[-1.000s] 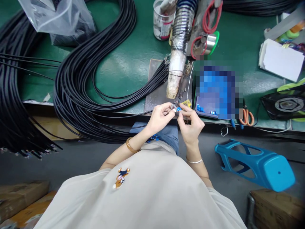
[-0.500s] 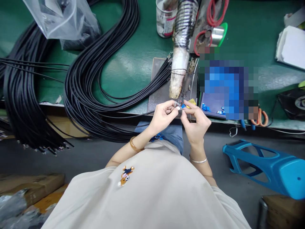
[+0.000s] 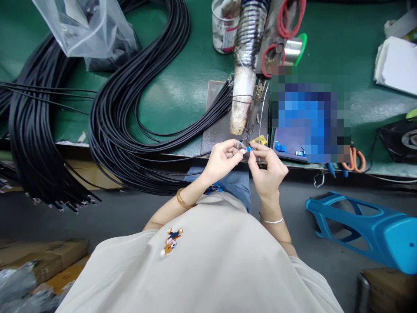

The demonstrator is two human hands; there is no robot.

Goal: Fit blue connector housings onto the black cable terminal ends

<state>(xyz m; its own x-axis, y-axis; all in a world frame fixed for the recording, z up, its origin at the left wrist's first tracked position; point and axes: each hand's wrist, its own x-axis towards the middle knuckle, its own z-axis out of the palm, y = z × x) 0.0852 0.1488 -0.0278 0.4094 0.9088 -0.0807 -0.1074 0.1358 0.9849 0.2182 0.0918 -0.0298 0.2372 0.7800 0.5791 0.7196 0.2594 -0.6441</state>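
Note:
My left hand pinches the metal end of a thin black cable at the green bench's front edge. My right hand meets it fingertip to fingertip and holds a small blue connector part against that cable end. Both hands hover just below a soldering iron tip that hangs under a wrapped hose nozzle. More small blue parts lie on a tray to the right of my right hand.
Big bundles of black cable loop over the green bench and hang off its front. A plastic bag, a tin can, a solder spool, orange-handled scissors and white paper lie around. A blue stool lies tipped on the floor.
The hands stay pinched together at the same spot under the iron tip; only the camera has shifted slightly, moving the scene a little rightward in view.

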